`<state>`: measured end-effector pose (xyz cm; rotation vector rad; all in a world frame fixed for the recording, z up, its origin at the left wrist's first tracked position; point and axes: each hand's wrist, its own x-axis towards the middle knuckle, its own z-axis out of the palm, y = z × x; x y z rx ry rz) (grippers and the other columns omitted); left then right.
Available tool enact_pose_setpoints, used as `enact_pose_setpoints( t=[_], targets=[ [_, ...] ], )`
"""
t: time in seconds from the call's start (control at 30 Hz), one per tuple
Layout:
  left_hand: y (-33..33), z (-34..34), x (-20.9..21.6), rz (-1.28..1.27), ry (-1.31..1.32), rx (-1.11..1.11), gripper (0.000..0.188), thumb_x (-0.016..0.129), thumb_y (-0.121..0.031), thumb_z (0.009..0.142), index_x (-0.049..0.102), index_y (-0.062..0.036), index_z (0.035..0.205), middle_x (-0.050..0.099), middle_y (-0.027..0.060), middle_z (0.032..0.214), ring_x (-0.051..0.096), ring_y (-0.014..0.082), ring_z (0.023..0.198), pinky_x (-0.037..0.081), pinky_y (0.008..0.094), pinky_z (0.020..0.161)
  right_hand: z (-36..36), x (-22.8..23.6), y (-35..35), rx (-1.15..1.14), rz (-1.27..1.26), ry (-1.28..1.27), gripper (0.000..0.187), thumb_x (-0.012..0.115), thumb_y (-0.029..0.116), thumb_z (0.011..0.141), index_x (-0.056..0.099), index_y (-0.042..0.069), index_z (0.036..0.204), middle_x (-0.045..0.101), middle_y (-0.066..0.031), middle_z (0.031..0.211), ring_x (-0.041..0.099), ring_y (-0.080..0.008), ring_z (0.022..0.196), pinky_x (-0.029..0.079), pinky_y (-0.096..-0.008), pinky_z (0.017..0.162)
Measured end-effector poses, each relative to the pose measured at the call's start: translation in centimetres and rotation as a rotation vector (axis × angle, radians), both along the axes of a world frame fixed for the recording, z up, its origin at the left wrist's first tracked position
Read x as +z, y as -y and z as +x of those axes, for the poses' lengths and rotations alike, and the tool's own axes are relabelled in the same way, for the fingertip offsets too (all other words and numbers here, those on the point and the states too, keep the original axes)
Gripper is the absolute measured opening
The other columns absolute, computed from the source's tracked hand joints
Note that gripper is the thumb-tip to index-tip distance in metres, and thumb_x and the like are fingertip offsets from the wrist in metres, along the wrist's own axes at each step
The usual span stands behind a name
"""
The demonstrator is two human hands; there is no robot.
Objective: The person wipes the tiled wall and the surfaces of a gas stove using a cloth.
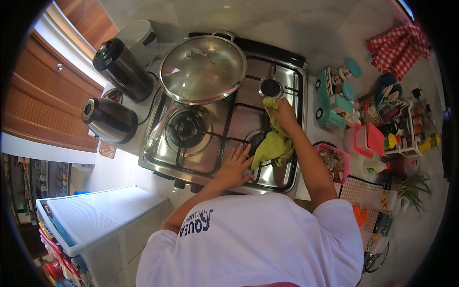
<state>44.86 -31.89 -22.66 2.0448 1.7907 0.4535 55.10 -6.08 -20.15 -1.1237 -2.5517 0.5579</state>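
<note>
My right hand (285, 116) grips a yellow-green cloth (277, 143) on the right side of a stainless steel gas stove (234, 115). The cloth hangs down from my fingers over the black grate and partly covers the front right burner (257, 141). Just above my hand is the small back right burner (270, 88). With its fingers spread, my left hand (234, 167) rests at the front middle of the stove, close to the cloth's lower end. A wide pan with a glass lid (203, 69) sits at the back left, behind the large left burner (187, 127).
Left of the stove stand a black kettle (109, 120), a tall dark flask (123, 69) and a whitish appliance (136, 36). A white drawer unit (105, 210) is at front left. To the right are a teal van-shaped holder (332, 103), a pink container (345, 165) and a spice rack (406, 131).
</note>
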Motion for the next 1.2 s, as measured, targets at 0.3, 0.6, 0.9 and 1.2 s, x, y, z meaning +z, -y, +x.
enact_pose_setpoints(
  t=[0.3,0.6,0.9,1.2],
  targets=[
    [-0.2,-0.3,0.0,0.031,0.027,-0.016,0.065,0.061,-0.043,0.080,0.042,-0.0080,0.132,0.013,0.0176,0.149,0.014,0.0360,0.137,0.016,0.0458,0.110,-4.8,-1.3,-3.7,-0.196,0.085,0.118,0.033,0.062,0.019,0.077,0.056,0.007,0.107,0.060,-0.0187,0.096,0.059,-0.0386,0.087,0.048,-0.0447,0.076],
    [-0.4,-0.2,0.3,-0.009,0.017,-0.043,0.074,0.063,-0.044,0.078,0.032,-0.0168,0.140,0.013,0.0171,0.149,0.015,0.0378,0.136,0.016,0.0467,0.110,-10.5,-3.2,-7.6,-0.152,0.126,-0.036,0.035,0.051,0.024,0.084,0.054,0.002,0.111,0.057,-0.0240,0.109,0.056,-0.0386,0.099,0.044,-0.0451,0.084],
    [0.2,-0.3,0.7,-0.017,0.027,0.039,0.077,0.065,-0.041,0.077,0.028,-0.0200,0.141,0.014,0.0152,0.149,0.017,0.0366,0.136,0.017,0.0464,0.110,-13.7,-2.7,-7.2,-0.023,0.143,0.154,0.023,0.055,0.006,0.075,0.064,0.006,0.097,0.056,-0.0164,0.107,0.057,-0.0351,0.099,0.048,-0.0434,0.080],
    [-0.2,-0.1,0.4,-0.030,0.056,0.009,0.078,0.065,-0.042,0.077,0.027,-0.0188,0.142,0.014,0.0171,0.149,0.014,0.0380,0.137,0.016,0.0469,0.110,-5.1,1.5,-10.1,-0.164,0.180,0.229,0.033,0.064,0.008,0.072,0.063,0.006,0.104,0.055,-0.0163,0.107,0.057,-0.0355,0.096,0.048,-0.0414,0.081]
  ],
)
